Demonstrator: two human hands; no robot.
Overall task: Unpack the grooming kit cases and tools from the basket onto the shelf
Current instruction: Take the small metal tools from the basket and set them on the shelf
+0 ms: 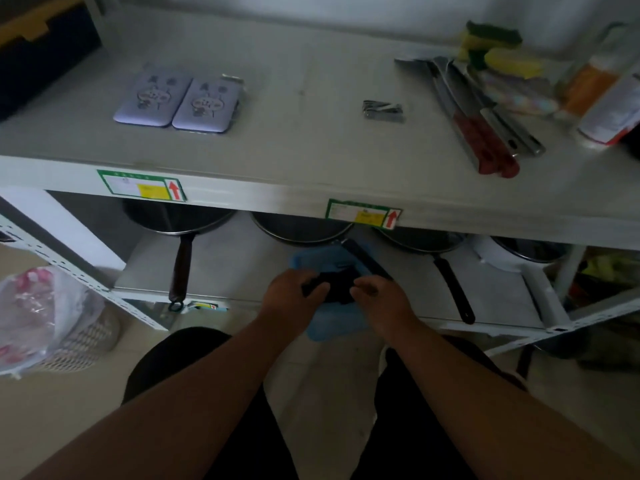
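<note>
Two lilac grooming kit cases (176, 97) with cartoon prints lie side by side on the white shelf (277, 140), left of middle. A small pile of metal grooming tools (382, 110) lies further right on the same shelf. Below the shelf edge, a blue basket (334, 317) sits in front of my knees. My left hand (294, 294) and my right hand (382, 301) both grip a small black case (334, 285) just above the basket. What is left inside the basket is hidden by my hands.
Kitchen knives with red handles (485, 133), sponges (491, 43) and bottles (602, 95) crowd the shelf's right end. Pans (180, 244) stand on the lower shelf behind the basket. A bin with a plastic bag (45, 320) stands on the floor at left.
</note>
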